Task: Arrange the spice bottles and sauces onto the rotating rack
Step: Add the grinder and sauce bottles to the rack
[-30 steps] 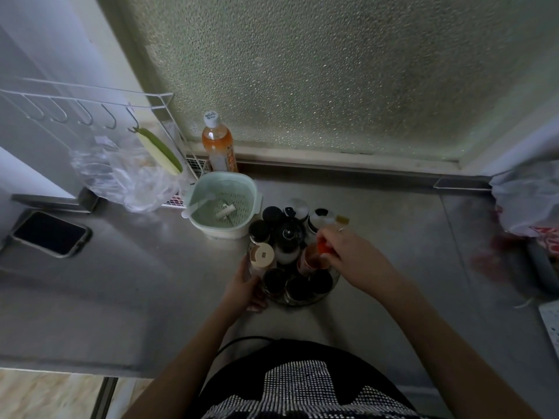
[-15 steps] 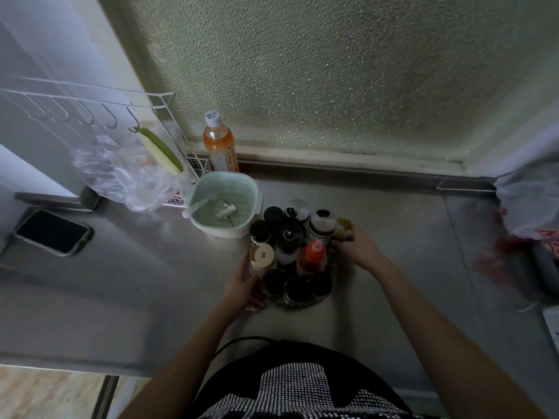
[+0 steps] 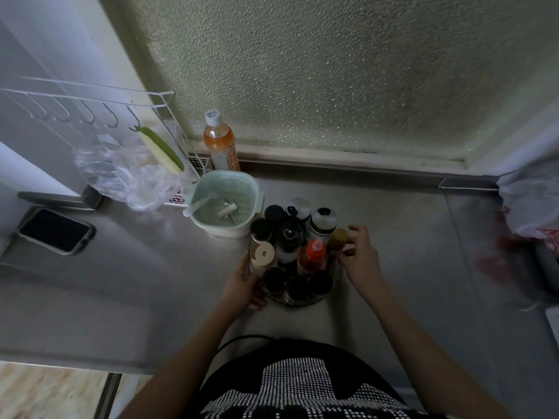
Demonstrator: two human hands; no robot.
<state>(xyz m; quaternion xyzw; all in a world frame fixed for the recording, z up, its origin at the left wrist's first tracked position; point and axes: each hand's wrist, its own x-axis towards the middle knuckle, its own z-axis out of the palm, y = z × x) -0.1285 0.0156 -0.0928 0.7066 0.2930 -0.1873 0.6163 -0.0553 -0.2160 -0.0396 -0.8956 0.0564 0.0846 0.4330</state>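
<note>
A round rotating rack point(image 3: 305, 300) stands on the steel counter, packed with several upright bottles and jars. Among them are a red-capped sauce bottle point(image 3: 314, 255), a tan-lidded spice jar point(image 3: 262, 253) and a tall black-topped bottle point(image 3: 289, 235). My left hand point(image 3: 245, 284) rests against the rack's left edge beside the tan-lidded jar. My right hand point(image 3: 360, 255) is at the rack's right side, fingers around a small olive-lidded jar point(image 3: 338, 237).
A pale green colander bowl point(image 3: 224, 204) sits just left of the rack, an orange drink bottle point(image 3: 219, 145) behind it. A phone point(image 3: 54, 230), a plastic bag point(image 3: 130, 176) and a wire rack point(image 3: 90, 95) are at the left. A white bag point(image 3: 532, 201) lies at the right.
My right hand let go of the red-capped sauce bottle and moved right to the small olive-lidded jar at the rack's edge. My left hand stayed at the rack.
</note>
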